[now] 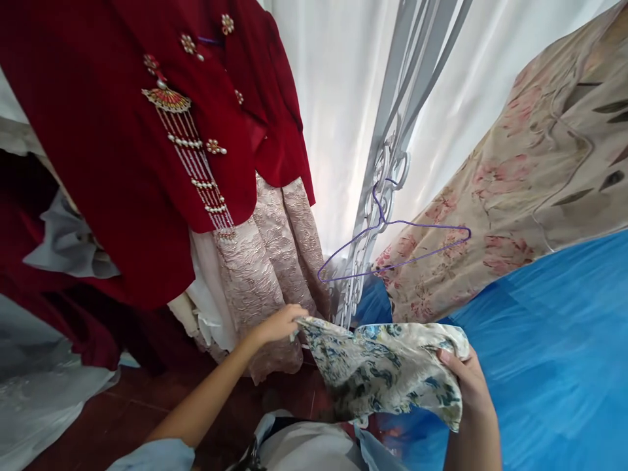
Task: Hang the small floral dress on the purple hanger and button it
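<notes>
A cream garment with a blue and green floral print [377, 369] stretches between my two hands, low in the view. My left hand [283, 324] pinches its upper left corner. At the other end, my right hand [466, 376] grips the cloth with the thumb on top; the remaining fingers are hidden behind it. Just above the garment, a bare purple wire hanger [392, 223] hangs from the white metal rack [380, 157]. What kind of garment the printed cloth is, I cannot tell for sure.
To the left hangs a dark red jacket [112, 131] with a beaded tassel [196, 167], above a pale pink brocade skirt [258, 261]. A beige floral dress [515, 170] and bright blue fabric [554, 347] fill the right. White curtains [343, 78] hang behind the rack.
</notes>
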Action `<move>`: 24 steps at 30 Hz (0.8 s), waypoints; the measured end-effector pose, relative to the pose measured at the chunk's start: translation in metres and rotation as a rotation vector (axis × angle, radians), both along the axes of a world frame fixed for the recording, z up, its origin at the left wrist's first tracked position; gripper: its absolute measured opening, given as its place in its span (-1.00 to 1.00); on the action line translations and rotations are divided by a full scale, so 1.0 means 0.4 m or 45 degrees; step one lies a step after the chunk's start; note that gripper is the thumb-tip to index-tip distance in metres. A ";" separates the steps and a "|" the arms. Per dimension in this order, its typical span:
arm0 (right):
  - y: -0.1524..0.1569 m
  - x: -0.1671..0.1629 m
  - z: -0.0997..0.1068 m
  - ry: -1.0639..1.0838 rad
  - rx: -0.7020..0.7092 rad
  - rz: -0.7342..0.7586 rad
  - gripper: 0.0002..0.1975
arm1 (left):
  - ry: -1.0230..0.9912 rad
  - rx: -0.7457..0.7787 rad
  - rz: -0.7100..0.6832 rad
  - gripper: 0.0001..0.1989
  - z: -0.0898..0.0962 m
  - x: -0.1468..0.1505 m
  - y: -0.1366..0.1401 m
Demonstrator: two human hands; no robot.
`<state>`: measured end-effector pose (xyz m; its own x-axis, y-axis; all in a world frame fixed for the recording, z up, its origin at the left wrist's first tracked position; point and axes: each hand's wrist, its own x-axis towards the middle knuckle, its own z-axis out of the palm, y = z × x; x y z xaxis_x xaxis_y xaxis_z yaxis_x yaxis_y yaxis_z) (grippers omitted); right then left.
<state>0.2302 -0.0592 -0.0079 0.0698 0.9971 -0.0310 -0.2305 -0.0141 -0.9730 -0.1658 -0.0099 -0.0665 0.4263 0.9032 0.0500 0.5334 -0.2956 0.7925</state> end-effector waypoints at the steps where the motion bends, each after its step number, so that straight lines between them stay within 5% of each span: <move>1: 0.000 0.001 -0.009 0.002 -0.003 -0.007 -0.53 | -0.023 0.033 0.044 -0.91 0.028 -0.023 0.021; 7: 0.025 0.028 -0.058 -0.052 0.021 -0.013 -0.57 | -0.500 -0.058 -0.057 -0.80 0.181 -0.049 0.167; 12: 0.035 0.056 -0.071 -0.068 0.036 -0.128 -0.61 | -0.927 -0.302 -0.120 -0.79 0.229 0.035 0.243; 19: 0.179 0.112 -0.054 -0.223 0.232 -0.436 -0.83 | -0.717 -0.249 -0.175 -0.70 0.325 0.036 0.218; 24: 0.401 0.153 0.080 -0.409 0.510 -0.553 -0.78 | -0.444 -0.195 -0.197 -0.62 0.408 0.027 0.200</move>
